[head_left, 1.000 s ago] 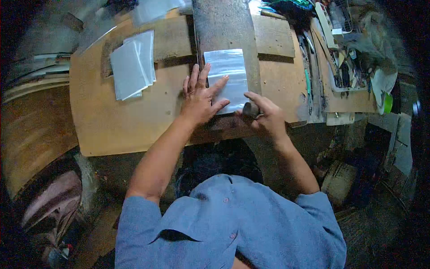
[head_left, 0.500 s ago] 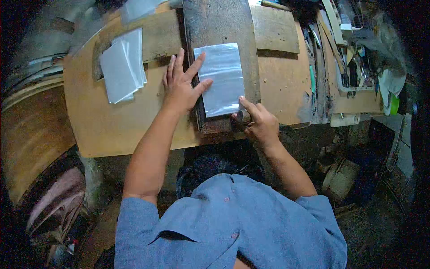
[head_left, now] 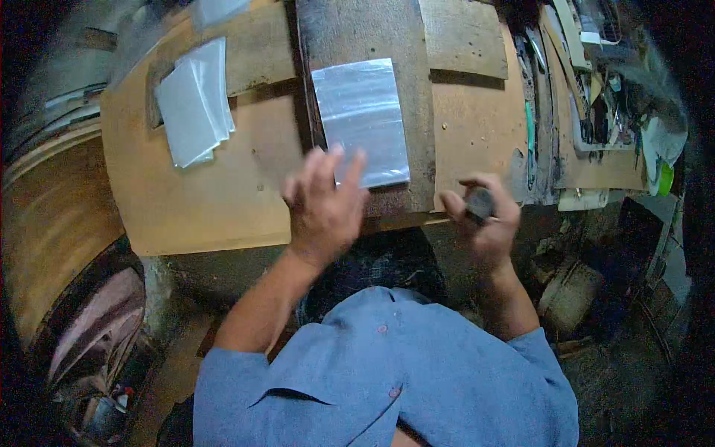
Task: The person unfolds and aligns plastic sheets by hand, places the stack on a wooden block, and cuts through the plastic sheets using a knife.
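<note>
Clear plastic sheet (head_left: 361,112) on the dark board (head_left: 361,33), head view: probably light, floppy, kinda slippery, so pinch a corner. Your left hand (head_left: 325,214), fingers spread, grips nothing over its near-left corner; your right hand (head_left: 493,232) is curled round a dark lump (head_left: 480,203).

Left grip (head_left: 325,214) loosely spread (blurred), right grip (head_left: 494,225) curled, forearms (head_left: 267,299) bare

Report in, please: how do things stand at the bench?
Left hand open, blurred, at near edge of plastic sheet, contact unclear. Right hand holding dark lump, clear of sheet. Sheet flat on wooden board. Nothing seen lying on top.
</note>
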{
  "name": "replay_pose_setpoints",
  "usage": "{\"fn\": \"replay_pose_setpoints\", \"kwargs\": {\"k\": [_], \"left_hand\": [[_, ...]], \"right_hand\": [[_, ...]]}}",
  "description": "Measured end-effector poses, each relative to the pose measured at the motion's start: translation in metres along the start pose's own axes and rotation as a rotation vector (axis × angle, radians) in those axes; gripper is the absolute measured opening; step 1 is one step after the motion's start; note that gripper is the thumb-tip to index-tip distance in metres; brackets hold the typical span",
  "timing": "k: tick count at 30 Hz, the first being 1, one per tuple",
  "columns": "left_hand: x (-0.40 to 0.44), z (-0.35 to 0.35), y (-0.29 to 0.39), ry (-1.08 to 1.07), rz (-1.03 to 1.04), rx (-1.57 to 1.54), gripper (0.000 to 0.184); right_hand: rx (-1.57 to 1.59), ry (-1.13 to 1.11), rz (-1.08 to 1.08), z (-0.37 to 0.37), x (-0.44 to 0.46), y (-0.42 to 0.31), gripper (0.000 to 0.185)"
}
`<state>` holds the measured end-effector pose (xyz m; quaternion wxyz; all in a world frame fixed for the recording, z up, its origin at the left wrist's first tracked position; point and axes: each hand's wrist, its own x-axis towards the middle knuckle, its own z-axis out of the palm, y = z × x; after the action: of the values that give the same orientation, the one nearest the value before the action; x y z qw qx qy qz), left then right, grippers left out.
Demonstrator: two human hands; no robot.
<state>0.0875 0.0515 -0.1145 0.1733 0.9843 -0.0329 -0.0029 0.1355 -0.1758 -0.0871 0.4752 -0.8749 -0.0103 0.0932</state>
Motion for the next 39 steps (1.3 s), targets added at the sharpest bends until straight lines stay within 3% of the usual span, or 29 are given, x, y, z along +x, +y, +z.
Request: {"fn": "replay_pose_setpoints", "kwargs": {"k": [1,3,4,6,8,10,12,15,18,23,25,29,32,34,39], "left_hand": [[-0.015,0.005,0.012,-0.052,0.040,-0.001,0.056],[-0.033,0.013,0.031,-0.116,0.028,-0.043,0.068],[-0.038,0.019,0.037,-0.127,0.007,-0.074,0.072],[-0.041,0.025,0.045,-0.133,-0.032,-0.086,0.076],[-0.043,0.028,0.048,-0.140,-0.076,-0.094,0.079],[-0.044,0.031,0.048,-0.131,-0.092,-0.121,0.082],[-0.044,0.034,0.048,-0.121,-0.093,-0.101,0.082],[-0.045,0.037,0.048,-0.102,-0.094,-0.069,0.082],[-0.047,0.039,0.049,-0.092,-0.113,-0.060,0.081],[-0.051,0.045,0.048,-0.058,-0.149,-0.064,0.078],[-0.053,0.046,0.046,-0.053,-0.130,-0.054,0.077],[-0.054,0.050,0.045,-0.039,-0.145,-0.025,0.079],[-0.057,0.053,0.042,-0.074,-0.150,-0.040,0.077],[-0.055,0.053,0.040,-0.019,-0.136,-0.078,0.076],[-0.057,0.048,0.040,-0.072,-0.133,-0.081,0.077]], "right_hand": [[-0.002,-0.001,0.001,-0.010,0.000,-0.005,0.045],[0.518,0.071,-0.020,-0.025,0.001,-0.016,0.062],[0.516,0.069,-0.022,-0.026,0.001,-0.020,0.062],[0.896,0.012,-0.169,-0.024,0.001,-0.031,0.080],[0.884,-0.023,-0.163,-0.022,0.005,-0.054,0.075],[1.083,-0.072,-0.371,-0.015,0.007,-0.066,0.073],[1.105,-0.111,-0.373,-0.008,0.011,-0.072,0.069],[1.229,-0.183,-0.565,0.007,0.017,-0.067,0.068],[1.041,-0.090,-0.382,0.012,0.010,-0.064,0.070],[1.068,-0.030,-0.407,0.017,0.011,-0.070,0.072],[1.176,-0.066,-0.563,0.019,0.014,-0.078,0.074],[1.177,-0.114,-0.542,0.032,0.020,-0.088,0.073],[1.148,-0.489,-0.673,0.039,0.026,-0.091,0.061],[1.175,-0.214,-0.478,0.054,0.014,-0.093,0.065],[1.011,-0.308,-0.497,0.056,0.032,-0.089,0.072]]}}
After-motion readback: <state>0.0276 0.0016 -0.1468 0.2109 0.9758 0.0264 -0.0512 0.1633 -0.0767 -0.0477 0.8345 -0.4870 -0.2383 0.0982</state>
